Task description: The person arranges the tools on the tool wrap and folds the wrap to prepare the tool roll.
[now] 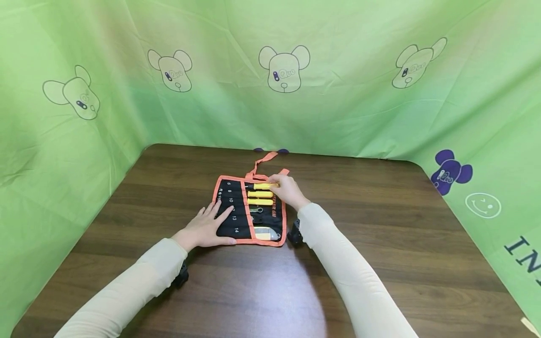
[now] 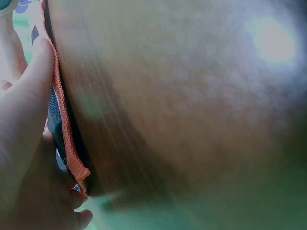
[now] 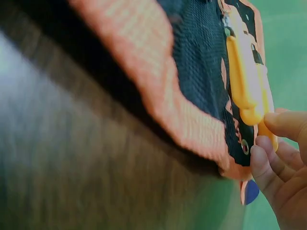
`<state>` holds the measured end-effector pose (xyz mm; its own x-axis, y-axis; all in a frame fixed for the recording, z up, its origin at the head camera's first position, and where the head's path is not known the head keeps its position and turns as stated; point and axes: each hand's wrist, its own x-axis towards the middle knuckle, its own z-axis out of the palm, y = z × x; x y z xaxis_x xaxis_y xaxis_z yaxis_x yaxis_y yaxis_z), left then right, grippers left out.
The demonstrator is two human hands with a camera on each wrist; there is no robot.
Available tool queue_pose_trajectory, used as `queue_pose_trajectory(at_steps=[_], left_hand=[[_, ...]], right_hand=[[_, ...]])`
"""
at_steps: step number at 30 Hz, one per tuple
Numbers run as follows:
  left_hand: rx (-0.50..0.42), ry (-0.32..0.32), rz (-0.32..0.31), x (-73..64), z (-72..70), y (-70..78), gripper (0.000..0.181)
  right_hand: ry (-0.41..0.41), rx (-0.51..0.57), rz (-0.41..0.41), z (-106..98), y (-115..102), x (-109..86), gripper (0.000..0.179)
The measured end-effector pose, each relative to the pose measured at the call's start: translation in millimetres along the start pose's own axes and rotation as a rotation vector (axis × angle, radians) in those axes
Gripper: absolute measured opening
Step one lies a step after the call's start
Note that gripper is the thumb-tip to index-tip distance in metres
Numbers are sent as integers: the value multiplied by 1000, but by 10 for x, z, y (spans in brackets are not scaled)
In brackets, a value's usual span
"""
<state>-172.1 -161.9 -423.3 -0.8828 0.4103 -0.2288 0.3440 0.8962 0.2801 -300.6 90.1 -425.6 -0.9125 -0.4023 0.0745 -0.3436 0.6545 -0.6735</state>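
A black tool pouch (image 1: pixel 243 220) with orange edging lies unrolled on the table. My left hand (image 1: pixel 206 228) rests on its left part with the fingers spread; the left wrist view shows the thumb along the orange edge (image 2: pixel 67 139). At the pouch's top right, my right hand (image 1: pixel 289 190) pinches the end of the uppermost yellow-handled screwdriver (image 1: pixel 261 186) between thumb and fingers. Its shaft end is hidden in the pocket. Below it sit two more yellow handles (image 1: pixel 260 198), a small wrench (image 1: pixel 257 210) and a yellow-and-silver utility knife (image 1: pixel 266 234).
Orange tie straps (image 1: pixel 264 158) trail from the pouch's far edge over the brown wooden table (image 1: pixel 363 225). Green printed cloth (image 1: pixel 338 112) hangs behind and at both sides. A black wrist camera (image 1: pixel 296 233) sits under the right sleeve, near the pouch.
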Motion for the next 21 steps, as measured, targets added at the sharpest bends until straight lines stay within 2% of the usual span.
queue_pose_trajectory(at_steps=[5, 15, 21], left_hand=[[-5, 1, 1, 3, 6, -4, 96], [-5, 5, 5, 5, 16, -12, 96], [-4, 7, 9, 8, 28, -18, 96]], right_hand=[[-3, -13, -4, 46, -29, 5, 18], [56, -32, -10, 74, -72, 5, 13], [4, -42, 8, 81, -92, 5, 18]])
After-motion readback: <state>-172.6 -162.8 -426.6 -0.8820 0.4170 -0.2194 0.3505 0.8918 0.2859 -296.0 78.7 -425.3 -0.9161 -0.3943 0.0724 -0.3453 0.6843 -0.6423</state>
